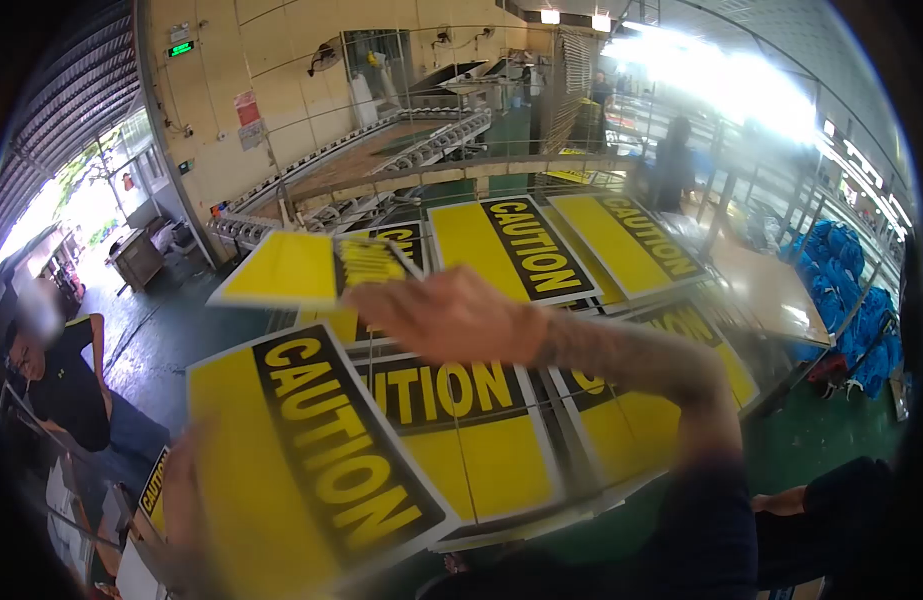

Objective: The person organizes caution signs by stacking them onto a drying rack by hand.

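My right hand (pixel 446 315) reaches across from the right and is closed on the edge of a yellow caution sign (pixel 286 268), which is tilted and slightly blurred. Nearer to me, my left hand (pixel 189 490), smeared by motion, is at the left edge of a large yellow caution sign (pixel 311 440). That sign overlaps others lying on a wire rack (pixel 541 395). Beyond my right arm lie another caution sign (pixel 511 250) and one more to its right (pixel 631 240).
A person (pixel 71 380) in dark clothes stands at the left. Another person's forearm (pixel 781 502) shows at the lower right. Blue bundles (pixel 841 290) are piled at the right, beside a pale board (pixel 761 280). A roller conveyor (pixel 431 145) runs behind the rack.
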{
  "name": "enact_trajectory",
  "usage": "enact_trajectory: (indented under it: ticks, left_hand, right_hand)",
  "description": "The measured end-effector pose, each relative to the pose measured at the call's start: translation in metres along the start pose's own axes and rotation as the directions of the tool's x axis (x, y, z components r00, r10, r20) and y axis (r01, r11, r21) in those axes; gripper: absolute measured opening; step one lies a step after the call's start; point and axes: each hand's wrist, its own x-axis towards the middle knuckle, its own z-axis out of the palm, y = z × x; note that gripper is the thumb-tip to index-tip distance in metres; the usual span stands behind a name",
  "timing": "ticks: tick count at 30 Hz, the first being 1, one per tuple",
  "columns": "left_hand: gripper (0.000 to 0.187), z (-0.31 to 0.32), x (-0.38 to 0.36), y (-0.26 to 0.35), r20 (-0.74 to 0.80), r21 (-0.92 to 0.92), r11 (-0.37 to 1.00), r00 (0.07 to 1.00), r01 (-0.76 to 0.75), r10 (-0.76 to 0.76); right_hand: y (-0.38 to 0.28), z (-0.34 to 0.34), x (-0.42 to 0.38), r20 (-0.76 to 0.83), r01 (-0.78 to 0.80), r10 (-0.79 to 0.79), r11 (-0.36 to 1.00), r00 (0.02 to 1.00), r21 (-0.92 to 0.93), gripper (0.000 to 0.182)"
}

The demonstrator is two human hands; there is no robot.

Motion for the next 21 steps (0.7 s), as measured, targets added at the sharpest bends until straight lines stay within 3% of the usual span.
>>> enact_trajectory:
  ticks: [1,3,5,6,8,9,10,11,12,14,17,21]
  left_hand:
    - [0.053,0.01,-0.001,0.008,0.134,-0.096,0.995,0.991,0.037,-0.024]
    - [0.057,0.036,0.005,0.024,0.341,-0.32,0.918,0.933,0.235,-0.119]
    - [0.059,0.059,0.01,0.02,0.346,-0.449,0.832,0.922,0.325,-0.173]
    - [0.058,0.07,0.01,0.013,0.24,-0.493,0.817,0.95,0.298,-0.202]
    - [0.058,0.067,0.019,0.019,0.233,-0.087,0.993,0.971,0.081,-0.059]
    - [0.059,0.062,0.026,0.018,0.23,-0.032,0.998,0.972,0.05,-0.041]
    - [0.06,0.055,0.028,0.013,0.225,0.022,1.0,0.974,0.018,-0.022]
    - [0.061,0.048,0.029,0.006,0.215,0.072,0.997,0.977,-0.01,-0.006]
    - [0.067,0.04,0.032,-0.001,0.253,0.054,0.998,0.967,-0.03,0.015]
    - [0.073,0.041,0.026,0.001,0.275,0.036,0.999,0.961,-0.037,0.026]
    - [0.082,0.053,0.023,0.008,0.302,-0.025,0.998,0.951,-0.058,0.063]
    - [0.09,0.063,0.019,0.001,0.156,-0.106,0.991,0.983,-0.084,0.1]
  right_hand:
    - [-0.022,-0.02,0.0,0.05,0.004,-0.006,0.999,0.999,0.052,0.037]
    - [-0.062,-0.041,-0.005,-0.079,0.115,-0.112,0.993,0.991,0.029,0.038]
    - [-0.086,-0.064,-0.007,-0.122,0.194,-0.174,0.965,0.977,0.176,0.037]
    - [-0.085,-0.065,-0.013,-0.131,0.204,-0.171,0.934,0.976,0.294,0.037]
    - [-0.082,-0.067,-0.022,-0.159,0.216,-0.155,0.829,0.975,0.516,0.039]
    - [-0.067,-0.072,-0.032,0.115,-0.032,-0.037,0.841,0.993,0.54,0.039]
    - [-0.038,-0.083,-0.04,0.38,-0.277,0.078,0.82,0.921,0.501,0.039]
    - [-0.008,-0.077,-0.058,0.657,-0.689,0.274,0.491,0.703,0.532,0.051]
    - [0.016,-0.058,-0.082,0.547,-0.545,0.335,0.79,0.767,0.281,0.06]
    - [0.054,-0.037,-0.129,0.606,-0.558,0.385,0.821,0.696,0.119,0.064]
    - [0.066,-0.038,-0.144,0.767,-0.672,0.39,0.737,0.51,0.072,0.065]
    - [0.087,-0.033,-0.16,0.749,-0.559,0.211,0.792,0.628,0.246,0.061]
